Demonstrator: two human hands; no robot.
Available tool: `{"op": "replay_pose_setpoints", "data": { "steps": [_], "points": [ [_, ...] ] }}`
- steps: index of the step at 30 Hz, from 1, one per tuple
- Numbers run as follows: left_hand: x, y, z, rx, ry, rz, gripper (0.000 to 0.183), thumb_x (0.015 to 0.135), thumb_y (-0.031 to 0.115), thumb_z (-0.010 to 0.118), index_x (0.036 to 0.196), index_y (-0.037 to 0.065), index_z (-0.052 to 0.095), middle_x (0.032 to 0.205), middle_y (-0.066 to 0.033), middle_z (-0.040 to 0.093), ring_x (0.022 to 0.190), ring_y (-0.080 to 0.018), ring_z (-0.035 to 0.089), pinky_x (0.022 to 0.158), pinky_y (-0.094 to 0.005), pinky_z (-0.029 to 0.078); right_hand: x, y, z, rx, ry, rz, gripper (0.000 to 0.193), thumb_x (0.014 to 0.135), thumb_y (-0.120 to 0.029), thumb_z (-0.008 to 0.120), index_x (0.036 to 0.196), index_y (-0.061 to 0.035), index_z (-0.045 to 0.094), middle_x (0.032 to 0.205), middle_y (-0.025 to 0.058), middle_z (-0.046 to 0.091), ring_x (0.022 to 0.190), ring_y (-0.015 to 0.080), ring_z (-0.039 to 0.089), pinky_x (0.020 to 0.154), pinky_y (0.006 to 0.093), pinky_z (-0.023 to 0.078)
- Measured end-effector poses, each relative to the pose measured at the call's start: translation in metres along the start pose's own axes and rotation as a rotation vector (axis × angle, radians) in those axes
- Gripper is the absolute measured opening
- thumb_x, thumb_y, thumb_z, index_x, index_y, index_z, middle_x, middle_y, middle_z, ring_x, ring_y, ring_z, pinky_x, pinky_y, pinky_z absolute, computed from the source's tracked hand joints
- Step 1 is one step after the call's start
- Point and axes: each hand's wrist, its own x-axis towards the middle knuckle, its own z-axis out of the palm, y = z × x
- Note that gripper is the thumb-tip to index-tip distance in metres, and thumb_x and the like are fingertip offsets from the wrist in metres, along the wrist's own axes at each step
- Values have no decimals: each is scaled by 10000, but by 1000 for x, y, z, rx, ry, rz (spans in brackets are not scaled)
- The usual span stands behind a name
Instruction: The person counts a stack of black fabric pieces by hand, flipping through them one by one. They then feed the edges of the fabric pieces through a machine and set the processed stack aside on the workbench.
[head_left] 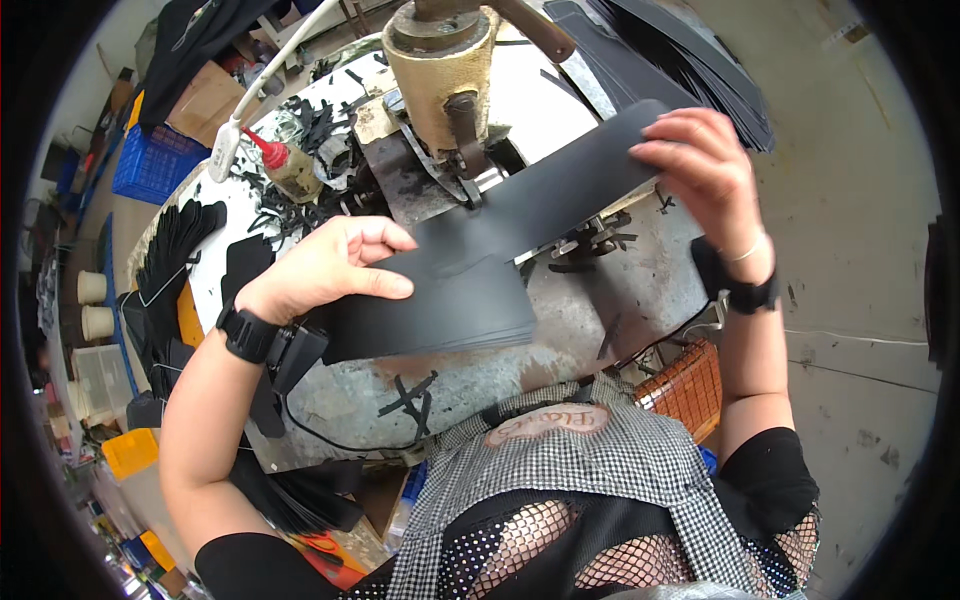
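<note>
A long, smooth black strip (575, 180) with a rounded far-right end lies slantwise in front of a cream machine head (445, 90). My right hand (705, 165) grips that raised end between thumb and fingers. At the other end my left hand (340, 262) is closed on the strip, with its thumb laid across the top. Just below, a stack of black pieces (440, 315) rests near the front of the metal worktable (480, 385). The strip's middle passes close to the machine's lower metal parts (480, 185); whether they touch, I cannot tell.
Black scraps (305, 125) litter the table's left side, around a red-capped bottle (290, 165). Bundled black pieces (170, 260) lie at the left edge. A pile of long black sheets (680, 60) is at the back right. A white cable (275, 75) hangs at upper left.
</note>
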Motion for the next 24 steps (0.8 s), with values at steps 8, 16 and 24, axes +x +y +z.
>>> {"op": "replay_pose_setpoints", "data": {
  "steps": [8,16,24],
  "points": [
    [-17,-3,-7,60,-4,-6,224,822,67,707,1013,-11,619,940,-35,673,850,-94,616,804,-248,491,-29,99,-36,335,-202,901,294,874,-179,634,1027,72,630,833,8,648,782,71,571,732,232,473],
    [-24,-8,1,-7,28,-95,171,814,73,714,950,0,640,895,-17,673,810,-78,615,782,-243,492,-49,67,-29,-261,201,800,272,798,-257,700,997,-73,680,810,104,637,781,262,630,727,351,508],
    [-23,-4,6,-4,59,-72,143,830,90,703,928,7,641,869,2,662,790,-69,602,761,-234,482,-46,42,-28,-119,370,687,150,791,-181,708,895,-73,700,825,64,633,735,182,604,664,289,484]
  ]
}}
